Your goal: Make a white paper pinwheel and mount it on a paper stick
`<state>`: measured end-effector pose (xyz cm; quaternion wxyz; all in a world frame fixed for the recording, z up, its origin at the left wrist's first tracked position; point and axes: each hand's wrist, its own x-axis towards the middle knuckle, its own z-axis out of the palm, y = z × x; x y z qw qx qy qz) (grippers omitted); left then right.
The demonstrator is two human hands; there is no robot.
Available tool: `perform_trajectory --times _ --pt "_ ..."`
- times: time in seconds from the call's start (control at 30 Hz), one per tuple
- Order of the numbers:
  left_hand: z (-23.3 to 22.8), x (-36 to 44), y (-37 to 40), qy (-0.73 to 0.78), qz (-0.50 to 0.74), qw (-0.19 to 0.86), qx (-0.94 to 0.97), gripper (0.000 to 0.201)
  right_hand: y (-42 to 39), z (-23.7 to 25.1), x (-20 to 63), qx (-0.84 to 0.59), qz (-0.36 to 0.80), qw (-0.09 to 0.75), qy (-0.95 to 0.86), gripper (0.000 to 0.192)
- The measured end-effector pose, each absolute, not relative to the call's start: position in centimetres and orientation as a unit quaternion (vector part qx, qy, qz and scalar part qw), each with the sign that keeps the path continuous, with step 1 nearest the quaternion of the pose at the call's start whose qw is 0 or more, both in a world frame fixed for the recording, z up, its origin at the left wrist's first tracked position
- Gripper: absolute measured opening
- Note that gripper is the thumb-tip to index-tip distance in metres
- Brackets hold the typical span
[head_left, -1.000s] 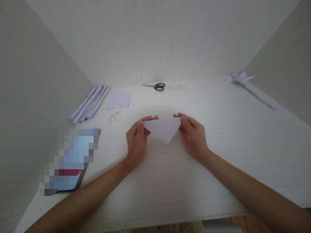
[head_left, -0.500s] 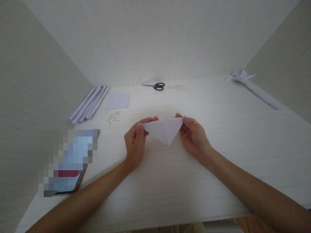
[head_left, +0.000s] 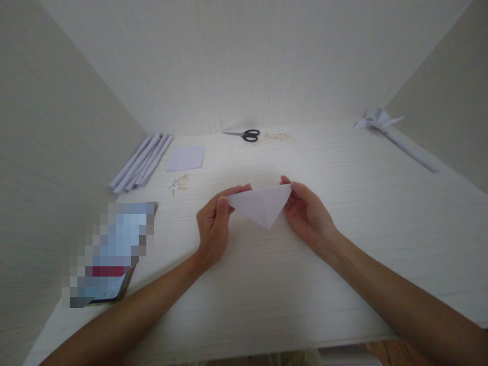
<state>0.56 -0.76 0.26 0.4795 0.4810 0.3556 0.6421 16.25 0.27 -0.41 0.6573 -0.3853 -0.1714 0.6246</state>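
Paper triangle (head_left: 262, 205) now slightly further right, corners pinched by left hand (head_left: 213, 226) and right hand (head_left: 308, 216).

pixelated device (head_left: 109, 254) at left, small bits (head_left: 178, 184) unidentifiable

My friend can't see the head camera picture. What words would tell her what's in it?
Two bare hands, left hand and right hand, pinch the top corners of a folded white paper triangle above a pale wooden table. Farther back lie black-handled scissors, rolled paper tubes and a square paper sheet.
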Motion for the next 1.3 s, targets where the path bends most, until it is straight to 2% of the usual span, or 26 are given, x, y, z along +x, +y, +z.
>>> perform_trajectory --times 0.5,0.83,1.07,1.3 --pt "-0.2 0.2 -0.5 0.326 0.642 0.495 0.487 0.028 0.1 0.0 16.3 -0.332 0.633 0.692 -0.099 0.021" --pt "-0.5 0.1 0.1 0.33 0.672 0.473 0.465 0.029 -0.1 -0.3 15.8 -0.338 0.632 0.675 -0.174 0.014" --pt "-0.3 0.1 -0.3 0.325 0.665 0.456 0.495 0.029 -0.1 0.1 15.5 -0.377 0.614 0.679 -0.14 0.014" --pt "-0.6 0.0 -1.0 0.349 0.658 0.368 0.556 0.032 0.0 0.0 15.8 -0.361 0.628 0.679 -0.125 0.012"
